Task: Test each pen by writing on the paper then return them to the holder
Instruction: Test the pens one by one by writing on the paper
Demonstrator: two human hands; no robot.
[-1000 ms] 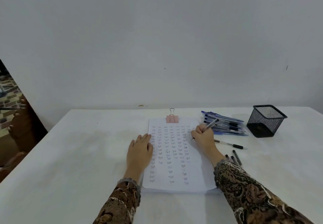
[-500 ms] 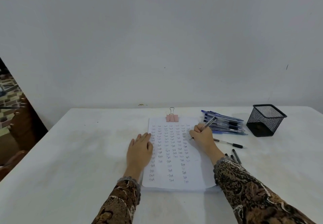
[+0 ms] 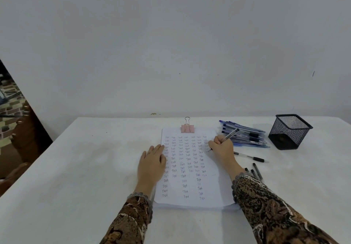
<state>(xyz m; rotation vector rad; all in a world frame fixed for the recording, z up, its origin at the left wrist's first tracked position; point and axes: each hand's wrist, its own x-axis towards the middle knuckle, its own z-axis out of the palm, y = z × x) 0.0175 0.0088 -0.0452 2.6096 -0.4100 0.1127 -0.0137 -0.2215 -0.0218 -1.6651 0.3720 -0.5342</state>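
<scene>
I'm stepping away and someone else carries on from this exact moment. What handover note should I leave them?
Left hand: open, flat on the left edge of the paper.
Right hand: grips a pen, tip near the sheet's right edge.
Pens: a pile lies right of the paper; one black pen and some short dark pieces lie by the right wrist.
Holder: far right, no pens visible inside.
Done: test words fill much of the sheet.
Left: return every pen to the holder; which loose ones are tested cannot be told.

soft even light, faint shadows, slightly blurry
</scene>
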